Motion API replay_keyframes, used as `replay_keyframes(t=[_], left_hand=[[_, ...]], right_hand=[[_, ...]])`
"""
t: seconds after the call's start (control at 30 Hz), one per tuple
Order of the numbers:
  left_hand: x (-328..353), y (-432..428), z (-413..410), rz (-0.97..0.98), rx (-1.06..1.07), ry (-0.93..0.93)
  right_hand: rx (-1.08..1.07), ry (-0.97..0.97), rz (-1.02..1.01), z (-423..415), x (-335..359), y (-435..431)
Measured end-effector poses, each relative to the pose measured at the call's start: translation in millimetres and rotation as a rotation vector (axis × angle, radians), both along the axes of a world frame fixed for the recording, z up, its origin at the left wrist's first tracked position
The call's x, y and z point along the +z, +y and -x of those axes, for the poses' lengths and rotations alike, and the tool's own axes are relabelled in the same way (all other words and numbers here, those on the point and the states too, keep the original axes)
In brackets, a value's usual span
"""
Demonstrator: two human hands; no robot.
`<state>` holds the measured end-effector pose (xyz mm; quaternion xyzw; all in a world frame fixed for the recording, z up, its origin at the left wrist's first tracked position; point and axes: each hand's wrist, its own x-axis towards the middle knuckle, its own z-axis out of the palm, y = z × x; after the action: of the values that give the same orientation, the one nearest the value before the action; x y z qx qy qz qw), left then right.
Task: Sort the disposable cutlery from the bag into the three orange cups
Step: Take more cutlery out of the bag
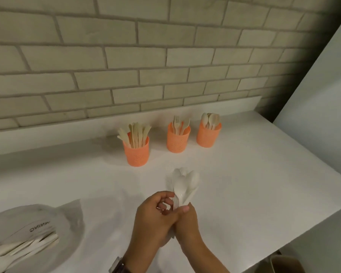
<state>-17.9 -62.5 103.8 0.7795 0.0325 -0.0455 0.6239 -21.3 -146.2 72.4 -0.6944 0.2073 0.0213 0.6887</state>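
Observation:
Both hands meet over the white counter and hold one bunch of white spoons (186,186) by the handles, bowls fanned upward. My left hand (156,215) curls its fingers round the handles from the left. My right hand (187,223) grips them from the right, thumb on top. Three orange cups stand at the back: the left cup (136,154) holds knives, the middle cup (178,141) holds forks, the right cup (208,135) holds spoons. A translucent bag (39,229) with more cutlery lies at the lower left.
The white counter (244,184) ends in an edge running diagonally at the right, with a drop beyond it. A brick wall (126,66) backs the counter. A brown container (283,264) shows below the edge at the bottom right.

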Motion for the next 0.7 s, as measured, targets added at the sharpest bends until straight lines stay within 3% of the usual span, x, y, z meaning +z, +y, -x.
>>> replay_keyframes(t=[0.2, 0.4, 0.5, 0.7], left_hand=[[6.7, -98.4, -30.3, 0.107, 0.112, 0.026], [16.0, -160.1, -64.8, 0.353, 0.045, 0.212], [21.9, -185.3, -72.4, 0.453, -0.029, 0.259], [27.2, -225.7, -90.9, 0.401, -0.032, 0.262]], right_hand=[[0.266, -0.149, 0.237, -31.8, 3.5, -97.1], [0.629, -0.162, -0.079, -53.5, 30.5, -203.1], [0.550, -0.116, -0.192, -55.9, 44.2, -233.8], [0.308, -0.038, -0.192, -76.1, 34.4, -280.7]])
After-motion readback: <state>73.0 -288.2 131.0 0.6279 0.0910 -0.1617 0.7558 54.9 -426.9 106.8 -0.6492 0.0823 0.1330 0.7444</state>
